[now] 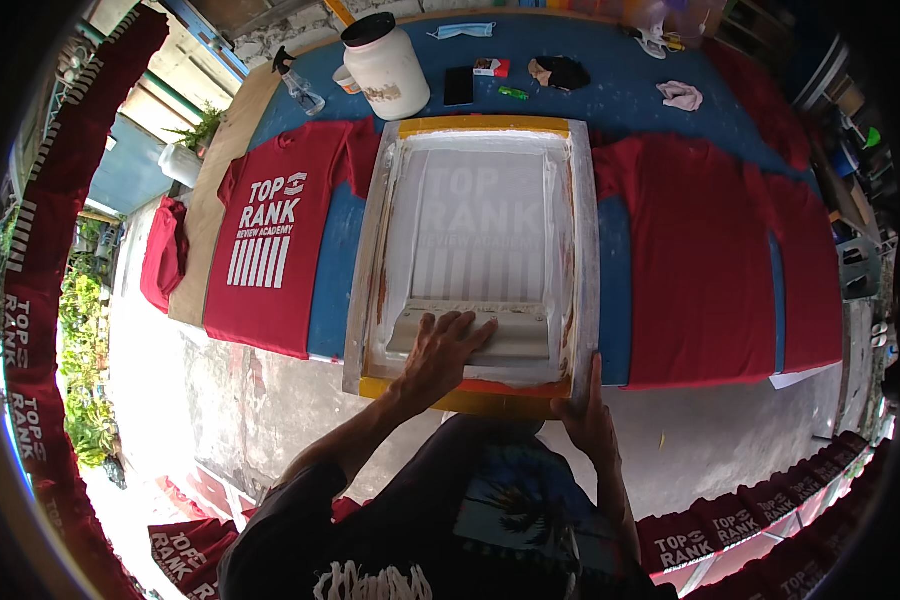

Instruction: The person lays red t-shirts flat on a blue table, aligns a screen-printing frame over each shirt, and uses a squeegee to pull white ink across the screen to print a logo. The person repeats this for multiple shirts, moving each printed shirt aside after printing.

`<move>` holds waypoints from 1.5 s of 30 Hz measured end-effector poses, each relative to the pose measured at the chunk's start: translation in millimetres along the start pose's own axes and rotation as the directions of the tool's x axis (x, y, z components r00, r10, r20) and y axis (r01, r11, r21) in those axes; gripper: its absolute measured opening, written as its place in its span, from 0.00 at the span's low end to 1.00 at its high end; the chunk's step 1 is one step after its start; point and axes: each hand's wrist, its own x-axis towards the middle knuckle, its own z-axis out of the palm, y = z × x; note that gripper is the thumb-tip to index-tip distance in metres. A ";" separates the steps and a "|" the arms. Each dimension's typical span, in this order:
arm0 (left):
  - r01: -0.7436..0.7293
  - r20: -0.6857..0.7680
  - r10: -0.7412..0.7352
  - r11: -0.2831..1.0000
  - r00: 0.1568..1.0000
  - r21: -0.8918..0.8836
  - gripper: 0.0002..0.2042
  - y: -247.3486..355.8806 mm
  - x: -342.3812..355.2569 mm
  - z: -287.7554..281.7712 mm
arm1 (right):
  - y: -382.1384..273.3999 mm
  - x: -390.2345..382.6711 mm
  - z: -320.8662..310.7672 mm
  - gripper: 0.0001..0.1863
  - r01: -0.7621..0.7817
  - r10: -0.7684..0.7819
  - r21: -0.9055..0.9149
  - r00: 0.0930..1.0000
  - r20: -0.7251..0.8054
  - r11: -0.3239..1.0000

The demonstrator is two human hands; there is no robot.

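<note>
A screen printing frame [583,250] lies in front of me on the blue table, its near end jutting past the table edge. Its mesh [485,225] is whitish, and a pale lettered design shows through. Across the near part of the mesh rests a wide, light-coloured squeegee [520,335]. My left hand [438,352] grips the squeegee near its left and middle, fingers over the top. At the frame's near right corner, my right hand [587,415] holds the side rail, with part of its fingers hidden. Whatever lies beneath the frame is mostly covered.
A printed red shirt [270,240] lies left of the frame; plain red shirts [700,260] lie right. Farther back stand a spray bottle [298,85] and a stained white jar [388,75], near a black phone-like object [459,86] and crumpled cloths [680,95]. Printed shirts hang around the sides.
</note>
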 end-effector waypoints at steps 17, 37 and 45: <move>-0.070 -0.062 0.064 0.994 0.996 -0.087 0.44 19.3 -54.3 15.2 | 11.7 0.9 3.1 0.61 0.024 -0.025 -0.062 0.999 -0.019 0.998; 0.731 -0.016 -0.868 0.428 0.496 -0.531 0.31 -152.7 -147.2 35.3 | 40.8 24.5 8.0 0.25 0.379 -0.628 -0.704 0.768 -0.121 0.600; 0.671 0.154 -0.804 0.354 0.574 -0.652 0.33 -143.5 -122.5 -39.2 | -1.8 28.3 1.0 0.20 0.092 -0.217 -0.276 0.859 -0.464 0.957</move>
